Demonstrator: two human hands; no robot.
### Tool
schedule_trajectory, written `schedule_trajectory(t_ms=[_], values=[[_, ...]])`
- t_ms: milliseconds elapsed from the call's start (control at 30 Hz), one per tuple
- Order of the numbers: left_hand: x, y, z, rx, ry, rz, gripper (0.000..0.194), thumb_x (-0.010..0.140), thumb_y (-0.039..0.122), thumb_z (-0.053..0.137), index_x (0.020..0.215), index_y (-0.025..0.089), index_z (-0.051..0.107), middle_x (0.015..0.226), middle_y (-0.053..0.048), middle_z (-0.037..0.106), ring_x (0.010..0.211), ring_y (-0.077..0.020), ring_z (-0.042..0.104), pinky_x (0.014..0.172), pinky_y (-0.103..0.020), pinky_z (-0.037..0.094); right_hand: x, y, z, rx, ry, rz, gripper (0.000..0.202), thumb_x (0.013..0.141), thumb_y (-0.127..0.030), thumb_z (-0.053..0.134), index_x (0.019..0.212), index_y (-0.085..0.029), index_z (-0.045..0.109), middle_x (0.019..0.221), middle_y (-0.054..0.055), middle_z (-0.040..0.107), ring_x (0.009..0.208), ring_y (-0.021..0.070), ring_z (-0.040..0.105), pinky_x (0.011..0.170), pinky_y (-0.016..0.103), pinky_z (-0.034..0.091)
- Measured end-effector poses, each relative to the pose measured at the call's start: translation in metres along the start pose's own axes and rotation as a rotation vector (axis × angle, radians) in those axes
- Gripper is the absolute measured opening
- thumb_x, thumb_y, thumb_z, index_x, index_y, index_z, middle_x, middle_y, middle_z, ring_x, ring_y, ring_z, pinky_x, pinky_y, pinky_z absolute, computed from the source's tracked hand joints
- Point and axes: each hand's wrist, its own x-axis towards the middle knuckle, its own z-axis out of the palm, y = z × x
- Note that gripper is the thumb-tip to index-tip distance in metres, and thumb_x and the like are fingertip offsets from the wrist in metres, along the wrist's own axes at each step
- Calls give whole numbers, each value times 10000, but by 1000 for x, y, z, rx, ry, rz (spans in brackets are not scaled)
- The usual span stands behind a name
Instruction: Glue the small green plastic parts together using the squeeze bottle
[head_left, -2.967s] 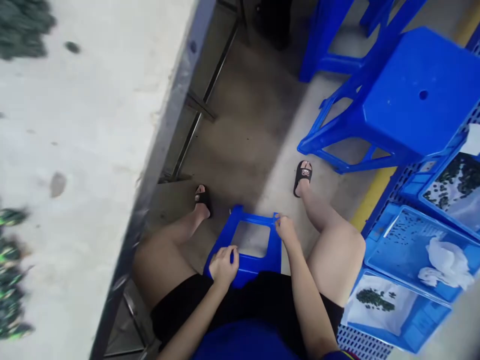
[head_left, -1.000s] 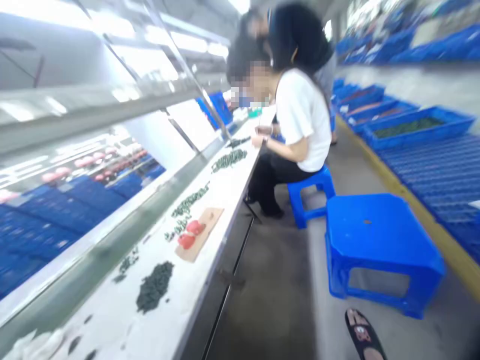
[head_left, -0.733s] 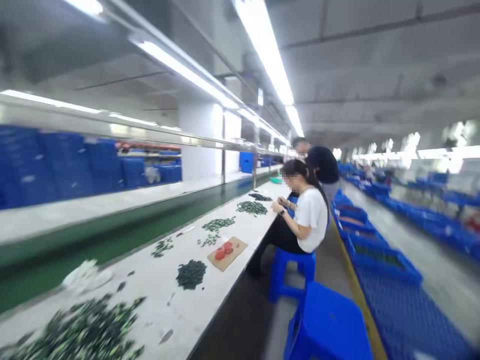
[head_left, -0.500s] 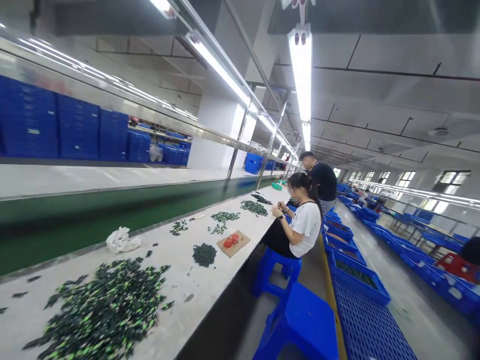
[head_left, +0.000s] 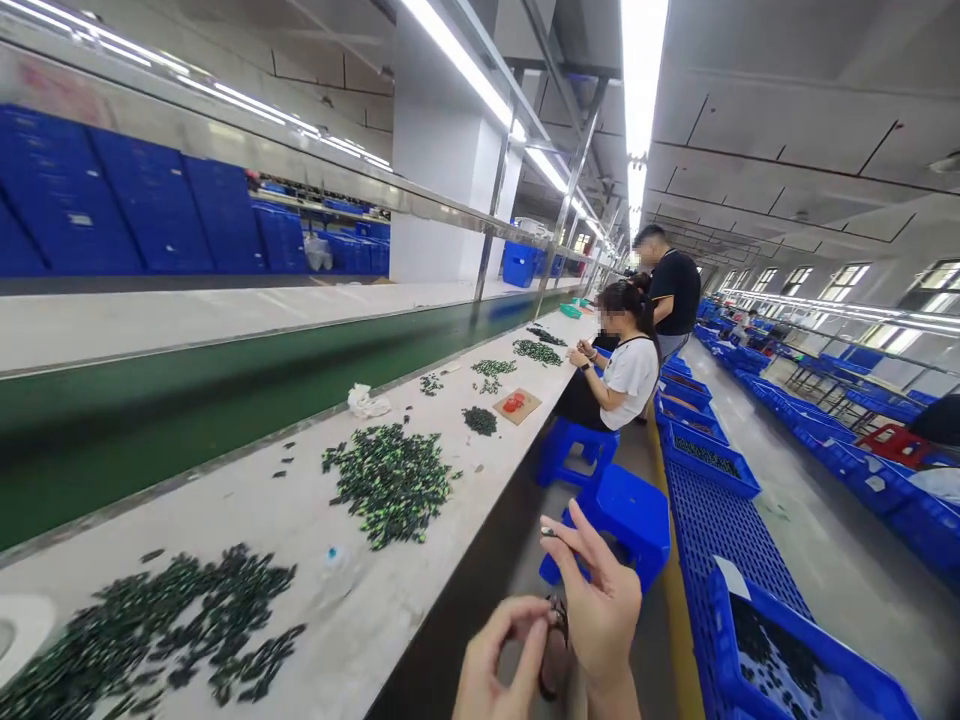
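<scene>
My left hand point(head_left: 504, 655) and my right hand point(head_left: 601, 598) are raised close together at the lower middle, just off the near edge of the worktable point(head_left: 390, 610). Between my right thumb and index finger is a small dark piece point(head_left: 550, 533) with a pale spot. The left thumb and forefinger are pinched at a dark, thin, curved object point(head_left: 558, 612) beside the right palm; its kind is unclear. A large heap of small dark-green pieces point(head_left: 394, 480) lies on the table, and another heap point(head_left: 157, 620) spreads at the lower left.
A crumpled white cloth point(head_left: 367, 402) and a clear bottle-like item point(head_left: 337, 560) are on the table. Red items lie on a cardboard piece point(head_left: 529, 408). A seated person point(head_left: 630, 370) works farther along. Blue stools point(head_left: 626, 510) and a blue crate point(head_left: 795, 650) stand at the right.
The view has tipped downward and shifted. Both my hands have come into sight at the bottom, holding small things. The nearer table heap, the bottle-like item and the near crate now show too.
</scene>
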Motion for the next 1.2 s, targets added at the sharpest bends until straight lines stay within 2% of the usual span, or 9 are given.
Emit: schedule_trajectory(t_ms=[67,233,300,433,533,667,800,1033,1200], values=[[7,22,-14,-53,92,65,349,818,500,609,882,173,711,859,-85,723,848,-221,680,764,-292,562,-5,-20,-2,-46,-19,-179,341,840,-222,667,1180,-249,664,880,29,770,647,190,740,661,312,639],[9,63,-50,-90,37,93,350,783,428,674,1012,169,723,923,-106,747,855,-212,704,739,-264,581,-21,-51,-2,-177,-130,-566,576,828,-46,637,1332,-302,526,968,16,757,745,192,746,687,303,646],[4,69,-57,-93,60,116,310,747,396,714,959,172,747,902,-100,753,810,-206,703,726,-264,587,-24,-59,2,-187,-176,-640,620,829,-35,626,1369,-302,479,988,19,754,767,201,745,682,316,649],[-7,75,-65,-111,208,198,195,712,333,744,847,194,770,834,-70,759,742,-185,697,707,-253,588,-29,-67,11,-156,-260,-680,659,824,-21,621,1393,-303,447,1001,21,753,801,195,739,716,322,643],[-10,80,-74,-126,253,242,154,712,331,745,790,202,776,793,-62,756,723,-189,693,671,-258,588,-33,-68,20,-103,-287,-611,651,807,-42,660,1365,-326,482,965,9,759,781,184,736,737,321,636],[-15,86,-86,-190,250,206,182,686,363,766,730,187,772,702,-51,741,638,-178,681,611,-255,584,-43,-68,31,89,-307,-357,557,797,-116,705,1295,-321,560,955,20,755,759,166,727,699,303,636],[-21,86,-97,-237,315,204,193,640,367,797,704,187,770,676,-47,745,631,-182,695,609,-250,591,-52,-70,36,230,-351,-146,388,767,-217,754,1143,-271,676,855,29,756,717,171,720,641,292,636],[-26,84,-114,-183,419,216,217,620,400,800,669,191,770,643,-53,740,607,-192,692,565,-258,590,-52,-66,48,182,-454,0,202,764,-279,736,959,-225,741,794,44,744,676,173,703,626,291,622],[-31,78,-126,-121,530,251,162,634,360,794,669,204,772,616,-34,728,607,-180,681,603,-261,591,-58,-36,77,100,-535,166,278,738,-380,735,952,-202,733,853,70,747,715,200,697,642,326,605]])
